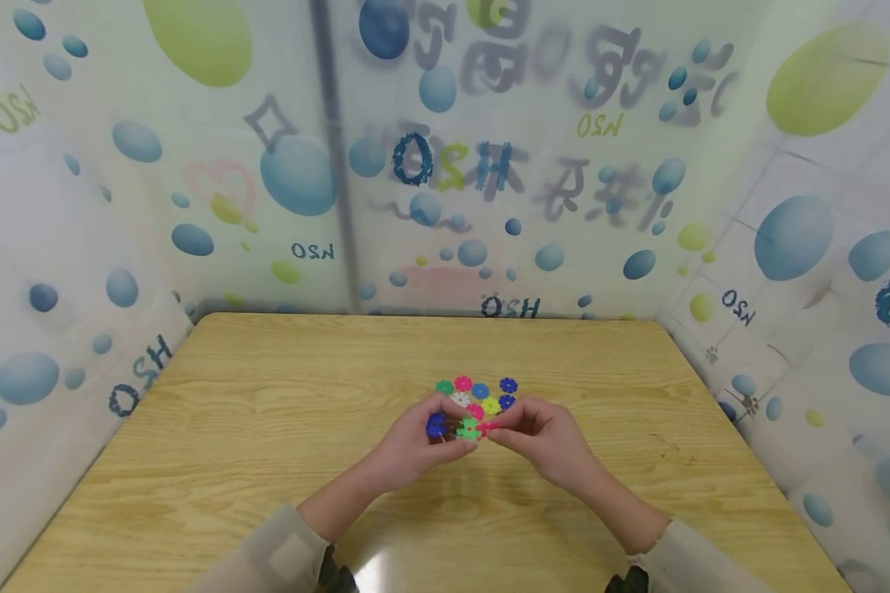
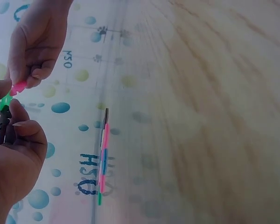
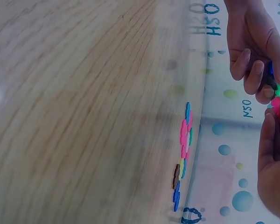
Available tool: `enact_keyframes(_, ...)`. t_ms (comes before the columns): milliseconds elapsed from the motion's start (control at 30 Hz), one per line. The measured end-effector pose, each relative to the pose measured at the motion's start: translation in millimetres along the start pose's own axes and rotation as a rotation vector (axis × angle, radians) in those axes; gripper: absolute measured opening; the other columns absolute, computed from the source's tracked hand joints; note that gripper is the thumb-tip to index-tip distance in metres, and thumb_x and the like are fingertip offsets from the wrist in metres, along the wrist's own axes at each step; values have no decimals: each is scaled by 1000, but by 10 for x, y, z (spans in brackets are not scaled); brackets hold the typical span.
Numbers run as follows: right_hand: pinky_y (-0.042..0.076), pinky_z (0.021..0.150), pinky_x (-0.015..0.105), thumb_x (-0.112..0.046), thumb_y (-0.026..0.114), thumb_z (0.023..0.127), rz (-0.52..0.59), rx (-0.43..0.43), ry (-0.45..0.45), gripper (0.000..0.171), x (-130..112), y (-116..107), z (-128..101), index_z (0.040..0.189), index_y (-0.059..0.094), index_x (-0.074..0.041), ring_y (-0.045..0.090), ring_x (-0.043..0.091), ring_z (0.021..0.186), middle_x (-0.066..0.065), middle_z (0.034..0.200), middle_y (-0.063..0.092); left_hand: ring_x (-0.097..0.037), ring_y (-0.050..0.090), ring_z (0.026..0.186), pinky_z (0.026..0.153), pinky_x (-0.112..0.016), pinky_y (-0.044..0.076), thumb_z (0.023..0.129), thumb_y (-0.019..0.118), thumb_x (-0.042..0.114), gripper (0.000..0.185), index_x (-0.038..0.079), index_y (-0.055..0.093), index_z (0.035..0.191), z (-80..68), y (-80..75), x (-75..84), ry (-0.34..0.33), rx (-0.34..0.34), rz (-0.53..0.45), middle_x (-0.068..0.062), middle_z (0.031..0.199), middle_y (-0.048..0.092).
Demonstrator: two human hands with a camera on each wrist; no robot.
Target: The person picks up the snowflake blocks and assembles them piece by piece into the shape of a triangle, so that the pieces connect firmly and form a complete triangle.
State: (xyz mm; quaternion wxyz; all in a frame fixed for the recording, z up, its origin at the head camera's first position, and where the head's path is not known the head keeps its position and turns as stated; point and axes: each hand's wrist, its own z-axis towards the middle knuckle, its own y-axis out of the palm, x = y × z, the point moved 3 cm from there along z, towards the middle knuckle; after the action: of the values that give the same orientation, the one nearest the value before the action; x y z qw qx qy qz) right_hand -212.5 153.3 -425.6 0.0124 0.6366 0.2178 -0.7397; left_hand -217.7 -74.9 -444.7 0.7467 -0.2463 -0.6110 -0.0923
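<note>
My left hand point(image 1: 406, 445) grips a short chain of plastic snowflake discs above the table. In it are a blue disc point(image 1: 436, 426), a dark one point(image 3: 267, 80) and a green disc point(image 1: 469, 429). Between thumb and forefinger, my right hand point(image 1: 552, 441) pinches a pink disc point(image 3: 278, 103), whose edge meets the green one. Whether the two are slotted together I cannot tell. Fingers cover parts of the chain. Just beyond the hands lie several loose discs, among them a yellow disc point(image 1: 491, 406), a white disc point(image 1: 461, 399) and a light blue disc point(image 1: 480, 391).
The wooden table point(image 1: 267, 395) extends to either side of the hands. Patterned curtain walls point(image 1: 445, 231) with bubbles and lettering stand along its back and sides. Two dark blue discs sit at the right of the loose group, the farther one point(image 1: 508, 385) at its back.
</note>
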Motion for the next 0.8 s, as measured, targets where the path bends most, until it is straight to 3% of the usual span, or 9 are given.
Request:
enact_keyframes(433, 65, 80, 30, -16, 83, 99, -4, 24, 34, 12, -21, 65, -7, 103, 77, -6, 73, 16, 89, 11, 107, 80, -18, 68, 108, 87, -24, 61, 103, 79, 14, 31, 5, 62, 128, -6, -25, -17, -32, -19, -59, -17, 127, 66)
enact_keyframes(667, 65, 83, 28, -16, 81, 101, 9, -21, -15, 15, 35, 128, -31, 107, 73, -5, 74, 14, 92, 15, 111, 77, -18, 64, 98, 79, -24, 57, 100, 83, 19, 33, 14, 66, 128, -14, -89, -19, -28, -15, 39, -11, 119, 67)
enact_keyframes(800, 64, 84, 26, -15, 80, 102, -3, -25, -32, 14, 60, 142, -40, 108, 72, -6, 74, 14, 94, 15, 112, 75, -20, 63, 98, 79, -25, 58, 98, 86, 22, 43, 14, 62, 133, -15, -111, -22, -54, 1, 34, -10, 122, 65)
